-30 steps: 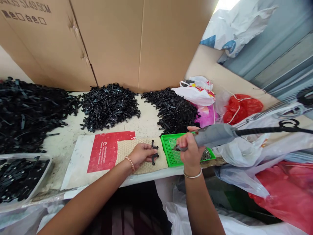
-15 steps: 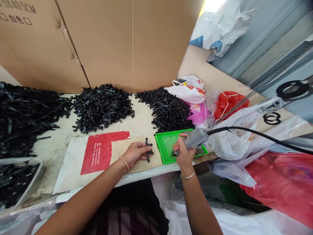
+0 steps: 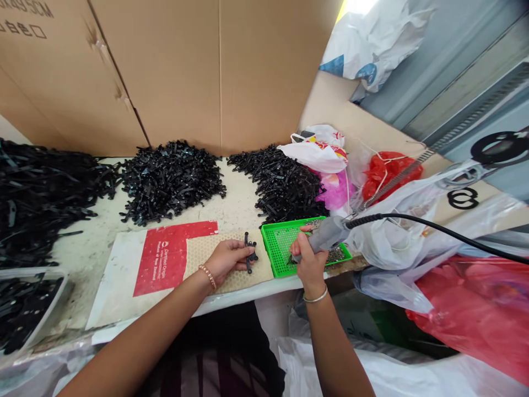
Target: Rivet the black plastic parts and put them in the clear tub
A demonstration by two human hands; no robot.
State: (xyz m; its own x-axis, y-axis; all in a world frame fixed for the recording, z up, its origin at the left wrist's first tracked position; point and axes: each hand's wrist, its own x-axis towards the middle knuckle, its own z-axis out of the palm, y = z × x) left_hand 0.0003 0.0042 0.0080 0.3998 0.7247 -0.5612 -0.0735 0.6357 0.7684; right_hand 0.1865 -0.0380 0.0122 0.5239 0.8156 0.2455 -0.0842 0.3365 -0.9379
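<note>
My left hand [image 3: 229,260] pinches a small black part [image 3: 250,256] made of crossed strips with round ends, just above a beige textured mat [image 3: 198,248]. Wrapped in my right hand [image 3: 309,262] is a grey corded electric screwdriver [image 3: 328,234], its cable running off to the right. The tool's tip points left over a green perforated tray [image 3: 275,234], where small metal screws [image 3: 335,253] lie at the right side. My right fingers hide part of the tool and tray.
Heaps of black strips [image 3: 171,179] lie along the back of the table, with another heap [image 3: 285,184] behind the tray. A white bin [image 3: 66,284] of black parts stands at left. A cardboard box [image 3: 182,71] rises behind; plastic bags [image 3: 392,237] crowd the right.
The view has shifted slightly. Both hands keep their grips on the black part and the screwdriver, with hardly any visible movement.
</note>
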